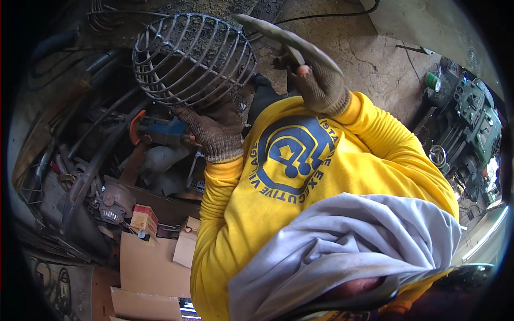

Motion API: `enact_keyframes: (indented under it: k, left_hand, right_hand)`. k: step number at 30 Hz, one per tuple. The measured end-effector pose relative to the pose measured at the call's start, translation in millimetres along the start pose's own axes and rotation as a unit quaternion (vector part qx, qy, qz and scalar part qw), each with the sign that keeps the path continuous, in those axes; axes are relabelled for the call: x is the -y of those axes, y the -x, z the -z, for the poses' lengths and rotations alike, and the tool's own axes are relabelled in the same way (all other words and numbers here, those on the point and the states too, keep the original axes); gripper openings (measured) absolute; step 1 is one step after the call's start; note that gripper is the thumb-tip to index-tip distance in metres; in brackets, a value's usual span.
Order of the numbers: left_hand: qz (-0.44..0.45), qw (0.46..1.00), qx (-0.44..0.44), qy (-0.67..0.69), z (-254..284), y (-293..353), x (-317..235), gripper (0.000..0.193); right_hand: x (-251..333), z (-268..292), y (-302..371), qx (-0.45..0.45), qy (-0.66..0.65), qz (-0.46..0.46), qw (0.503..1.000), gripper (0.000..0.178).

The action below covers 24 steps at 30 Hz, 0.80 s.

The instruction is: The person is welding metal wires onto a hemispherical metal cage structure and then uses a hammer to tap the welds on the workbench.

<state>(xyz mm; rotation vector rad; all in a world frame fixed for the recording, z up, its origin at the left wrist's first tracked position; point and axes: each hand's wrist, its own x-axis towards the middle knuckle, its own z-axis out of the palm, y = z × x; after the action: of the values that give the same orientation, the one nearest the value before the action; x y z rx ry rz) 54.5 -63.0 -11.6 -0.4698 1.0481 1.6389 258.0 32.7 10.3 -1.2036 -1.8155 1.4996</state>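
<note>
The gloved left hand (pixel 214 134) clasps the wire cage (pixel 193 59) held over cracked concrete floor (pixel 353 48). The right hand (pixel 321 85) grasps a flat metal strip (pixel 284 37), perhaps a blade. Cardboard boxes (pixel 150 262) and scrap metal (pixel 85 171) crowd the left.

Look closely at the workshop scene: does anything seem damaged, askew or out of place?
Yes. The glove on the right hand is torn, with a bare fingertip poking out. The left hand holds a round wire cage tilted on its side. Cardboard boxes lie jumbled below.
</note>
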Motion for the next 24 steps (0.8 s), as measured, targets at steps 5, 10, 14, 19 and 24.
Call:
enact_keyframes:
  k: [5, 10, 14, 19, 24]
  left_hand:
    - [-0.023, 0.999, -0.021, -0.022, -16.4, 0.8, -0.3, 0.076]
    - [-0.033, 0.999, -0.028, 0.018, -11.2, -0.8, 2.1, 0.070]
    - [-0.036, 0.998, -0.031, 0.028, -14.3, 0.0, 1.7, 0.068]
    - [-0.024, 0.999, 0.012, 0.021, -12.0, -1.3, 0.7, 0.073]
    - [-0.056, 0.998, 0.004, 0.010, -2.3, -7.6, 3.5, 0.068]
  right_hand:
    - [-3.7, -0.3, -5.9, 0.056, 0.067, -0.120, 0.989, 0.025]
    - [-5.3, 2.9, 1.6, 0.009, 0.053, 0.033, 0.998, 0.029]
    - [6.3, 0.3, -4.2, 0.029, 0.054, -0.121, 0.991, 0.023]
    - [-13.2, 1.0, -2.2, 0.019, 0.096, 0.020, 0.995, 0.031]
    - [-18.4, -2.5, -2.7, -0.007, 0.042, -0.019, 0.999, 0.033]
